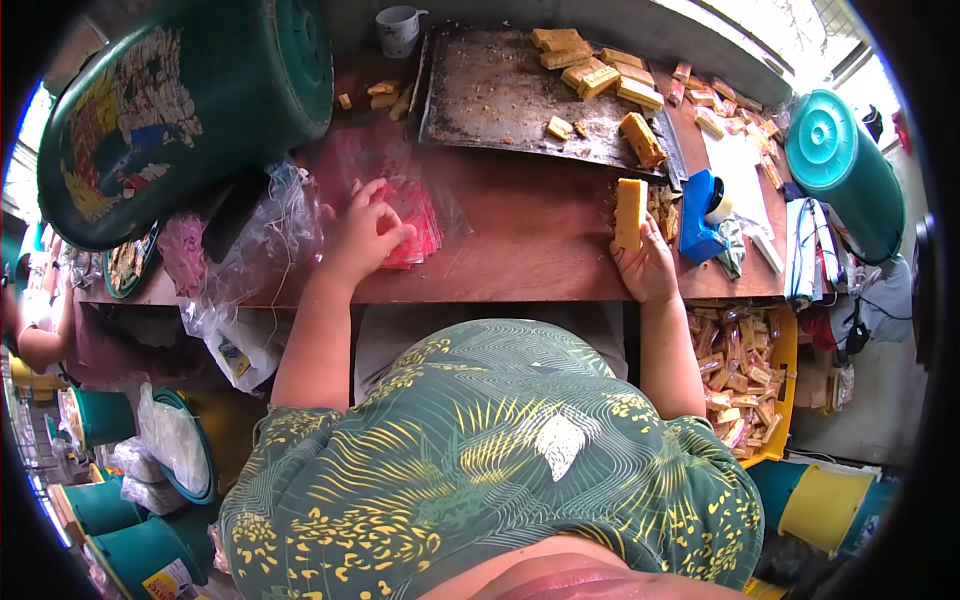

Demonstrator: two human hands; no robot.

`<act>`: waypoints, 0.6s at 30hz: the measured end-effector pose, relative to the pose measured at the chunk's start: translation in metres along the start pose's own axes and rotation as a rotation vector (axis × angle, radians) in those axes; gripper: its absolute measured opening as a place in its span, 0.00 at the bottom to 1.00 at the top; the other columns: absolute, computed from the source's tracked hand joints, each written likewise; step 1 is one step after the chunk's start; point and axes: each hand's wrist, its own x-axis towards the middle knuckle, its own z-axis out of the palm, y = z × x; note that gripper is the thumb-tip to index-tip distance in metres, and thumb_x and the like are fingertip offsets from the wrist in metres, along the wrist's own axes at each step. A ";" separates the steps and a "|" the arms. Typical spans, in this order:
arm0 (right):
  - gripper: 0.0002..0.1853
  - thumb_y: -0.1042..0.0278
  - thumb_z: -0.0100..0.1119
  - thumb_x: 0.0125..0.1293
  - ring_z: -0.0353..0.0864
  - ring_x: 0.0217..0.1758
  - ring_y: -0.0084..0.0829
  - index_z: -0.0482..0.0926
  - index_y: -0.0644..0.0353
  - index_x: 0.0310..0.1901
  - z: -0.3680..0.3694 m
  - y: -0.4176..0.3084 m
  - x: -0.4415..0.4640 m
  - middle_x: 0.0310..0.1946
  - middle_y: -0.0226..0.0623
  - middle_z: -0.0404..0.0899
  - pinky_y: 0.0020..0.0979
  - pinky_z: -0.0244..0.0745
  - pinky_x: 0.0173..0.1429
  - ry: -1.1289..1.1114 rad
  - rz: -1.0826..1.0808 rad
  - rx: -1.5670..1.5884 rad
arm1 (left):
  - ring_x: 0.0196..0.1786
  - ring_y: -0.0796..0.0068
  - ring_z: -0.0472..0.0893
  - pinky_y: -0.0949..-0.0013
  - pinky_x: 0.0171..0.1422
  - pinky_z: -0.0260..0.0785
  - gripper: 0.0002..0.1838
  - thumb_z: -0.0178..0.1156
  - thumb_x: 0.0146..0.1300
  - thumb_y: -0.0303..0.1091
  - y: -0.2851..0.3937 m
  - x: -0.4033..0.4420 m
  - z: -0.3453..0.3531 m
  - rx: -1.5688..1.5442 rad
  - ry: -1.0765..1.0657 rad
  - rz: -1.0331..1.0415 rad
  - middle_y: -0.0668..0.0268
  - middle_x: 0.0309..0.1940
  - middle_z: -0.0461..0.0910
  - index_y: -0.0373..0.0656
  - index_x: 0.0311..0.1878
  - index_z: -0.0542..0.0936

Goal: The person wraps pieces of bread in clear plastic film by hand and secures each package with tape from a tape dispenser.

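The yellow bar [630, 213], clamped upright in the right hand [652, 262] near the tray [480, 100], could crumble if squeezed too hard. The left hand [365, 235], fingers loosely apart, is at the red wrappers [427, 238], which might cling together; clear plastic [268, 235] could snag it, while the blue tape dispenser [700, 228] crowds the right hand.

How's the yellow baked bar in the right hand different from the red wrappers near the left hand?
The yellow baked bar is held upright in the right hand, while the red wrappers lie on the brown table. The bar is a thick block; the wrappers look thin. There's one bar in that hand, but several wrappers together.
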 end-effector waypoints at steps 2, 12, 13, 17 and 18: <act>0.22 0.65 0.58 0.79 0.84 0.57 0.31 0.68 0.56 0.70 -0.001 0.000 0.000 0.59 0.36 0.80 0.36 0.83 0.59 0.008 0.005 -0.002 | 0.87 0.48 0.50 0.24 0.80 0.20 0.13 0.73 0.64 0.51 -0.017 0.004 0.003 -0.062 -0.021 0.012 0.65 0.80 0.67 0.53 0.38 0.88; 0.22 0.67 0.57 0.79 0.83 0.59 0.32 0.67 0.55 0.70 -0.007 0.000 0.000 0.61 0.37 0.79 0.38 0.81 0.61 -0.015 0.020 0.033 | 0.84 0.48 0.57 0.25 0.82 0.29 0.15 0.61 0.75 0.47 -0.008 -0.009 -0.005 0.040 -0.004 0.091 0.68 0.76 0.73 0.50 0.41 0.90; 0.22 0.67 0.57 0.79 0.83 0.59 0.32 0.66 0.55 0.70 -0.007 0.000 0.001 0.61 0.37 0.79 0.38 0.81 0.61 -0.017 0.019 0.036 | 0.84 0.47 0.57 0.25 0.82 0.30 0.15 0.60 0.75 0.47 -0.012 -0.008 -0.003 0.021 0.008 0.098 0.68 0.75 0.74 0.50 0.41 0.90; 0.23 0.66 0.57 0.79 0.83 0.59 0.32 0.66 0.55 0.71 -0.005 0.000 0.001 0.61 0.37 0.79 0.38 0.82 0.61 -0.011 0.018 0.035 | 0.86 0.47 0.53 0.29 0.82 0.23 0.16 0.58 0.77 0.46 -0.018 -0.008 -0.002 -0.035 0.001 0.101 0.66 0.76 0.73 0.48 0.38 0.88; 0.23 0.66 0.57 0.79 0.83 0.59 0.32 0.66 0.55 0.71 -0.005 0.001 0.001 0.61 0.37 0.79 0.38 0.82 0.60 -0.010 0.020 0.033 | 0.85 0.47 0.54 0.30 0.83 0.26 0.16 0.60 0.76 0.47 -0.018 -0.009 -0.003 -0.032 -0.002 0.094 0.65 0.76 0.73 0.48 0.38 0.88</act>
